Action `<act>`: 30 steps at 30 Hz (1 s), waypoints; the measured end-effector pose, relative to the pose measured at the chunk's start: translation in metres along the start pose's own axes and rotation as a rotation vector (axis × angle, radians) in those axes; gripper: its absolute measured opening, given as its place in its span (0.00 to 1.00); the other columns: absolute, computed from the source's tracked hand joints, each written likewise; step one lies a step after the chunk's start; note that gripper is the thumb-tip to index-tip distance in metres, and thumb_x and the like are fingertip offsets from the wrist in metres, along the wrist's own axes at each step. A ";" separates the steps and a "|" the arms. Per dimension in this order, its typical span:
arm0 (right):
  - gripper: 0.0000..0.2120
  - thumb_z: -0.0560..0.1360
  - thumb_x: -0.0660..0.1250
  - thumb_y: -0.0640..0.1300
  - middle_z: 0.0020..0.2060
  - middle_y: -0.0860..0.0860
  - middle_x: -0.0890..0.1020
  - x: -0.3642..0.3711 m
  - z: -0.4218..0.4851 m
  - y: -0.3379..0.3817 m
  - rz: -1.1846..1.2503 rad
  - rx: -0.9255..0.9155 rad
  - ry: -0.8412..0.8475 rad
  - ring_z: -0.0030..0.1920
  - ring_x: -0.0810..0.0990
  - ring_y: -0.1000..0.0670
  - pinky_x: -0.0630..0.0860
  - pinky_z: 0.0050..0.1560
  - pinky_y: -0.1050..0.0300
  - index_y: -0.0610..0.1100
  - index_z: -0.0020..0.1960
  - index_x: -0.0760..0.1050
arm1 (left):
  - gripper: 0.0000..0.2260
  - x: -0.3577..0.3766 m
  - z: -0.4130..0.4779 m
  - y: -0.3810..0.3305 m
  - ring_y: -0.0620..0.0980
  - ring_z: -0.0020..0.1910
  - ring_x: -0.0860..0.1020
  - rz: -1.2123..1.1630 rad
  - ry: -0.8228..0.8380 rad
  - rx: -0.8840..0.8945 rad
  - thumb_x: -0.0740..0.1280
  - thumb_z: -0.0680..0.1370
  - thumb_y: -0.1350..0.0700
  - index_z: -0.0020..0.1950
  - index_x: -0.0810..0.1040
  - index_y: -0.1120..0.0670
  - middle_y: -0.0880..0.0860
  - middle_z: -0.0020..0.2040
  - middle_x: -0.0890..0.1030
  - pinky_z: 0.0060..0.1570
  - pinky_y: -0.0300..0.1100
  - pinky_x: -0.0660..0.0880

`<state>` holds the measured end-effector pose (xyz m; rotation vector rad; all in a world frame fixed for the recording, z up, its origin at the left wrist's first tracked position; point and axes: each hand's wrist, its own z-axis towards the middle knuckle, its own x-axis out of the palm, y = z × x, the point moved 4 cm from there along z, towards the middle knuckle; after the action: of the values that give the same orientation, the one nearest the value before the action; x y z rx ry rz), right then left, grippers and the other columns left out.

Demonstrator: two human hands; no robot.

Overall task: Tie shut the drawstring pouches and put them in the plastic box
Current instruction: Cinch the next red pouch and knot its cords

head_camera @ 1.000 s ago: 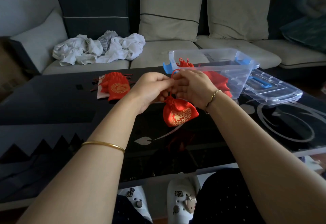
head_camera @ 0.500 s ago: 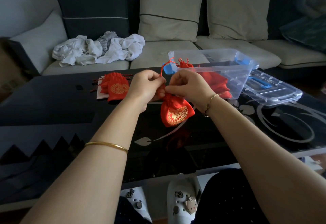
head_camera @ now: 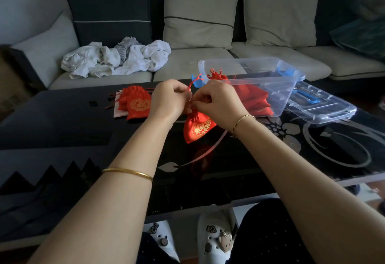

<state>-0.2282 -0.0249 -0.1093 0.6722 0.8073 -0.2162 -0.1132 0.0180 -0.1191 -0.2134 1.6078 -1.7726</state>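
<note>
Over the middle of the dark counter (head_camera: 62, 122) both hands have drawn slightly apart since a second ago, and a loop of red drawstring (head_camera: 192, 81) now stands up between them. Fingers curled, the left hand (head_camera: 169, 99) and right hand (head_camera: 220, 102) each pinch that drawstring at the gathered neck of one red pouch (head_camera: 198, 127), which hangs tilted with its gold emblem showing. One clear plastic box (head_camera: 291, 84) behind holds several tied pouches (head_camera: 254, 97), too overlapped to count. One heap of loose pouches (head_camera: 136, 102) lies at left, and one lid (head_camera: 320, 103) sits beside the box
</note>
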 end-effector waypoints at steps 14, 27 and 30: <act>0.19 0.73 0.68 0.37 0.19 0.51 0.71 0.020 -0.007 -0.032 0.919 0.610 0.039 0.23 0.63 0.53 0.59 0.25 0.62 0.44 0.23 0.73 | 0.03 -0.005 -0.013 -0.022 0.47 0.47 0.72 0.463 -0.007 0.307 0.73 0.71 0.56 0.43 0.82 0.50 0.50 0.49 0.69 0.45 0.34 0.68; 0.05 0.77 0.63 0.35 0.25 0.50 0.68 0.021 -0.008 -0.034 1.083 0.585 0.146 0.24 0.63 0.57 0.60 0.26 0.65 0.37 0.43 0.76 | 0.01 0.000 -0.010 -0.021 0.48 0.44 0.74 0.519 0.006 0.377 0.72 0.72 0.60 0.42 0.82 0.55 0.50 0.48 0.72 0.43 0.37 0.69; 0.04 0.76 0.65 0.37 0.22 0.51 0.74 0.019 -0.007 -0.038 0.956 0.538 0.139 0.26 0.65 0.54 0.64 0.30 0.63 0.37 0.43 0.77 | 0.01 0.000 -0.009 -0.019 0.48 0.42 0.75 0.522 0.014 0.368 0.70 0.72 0.59 0.41 0.81 0.56 0.51 0.46 0.74 0.42 0.37 0.69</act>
<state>-0.2352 -0.0487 -0.1443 1.5177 0.4780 0.5083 -0.1257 0.0246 -0.1035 0.3616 1.1741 -1.6083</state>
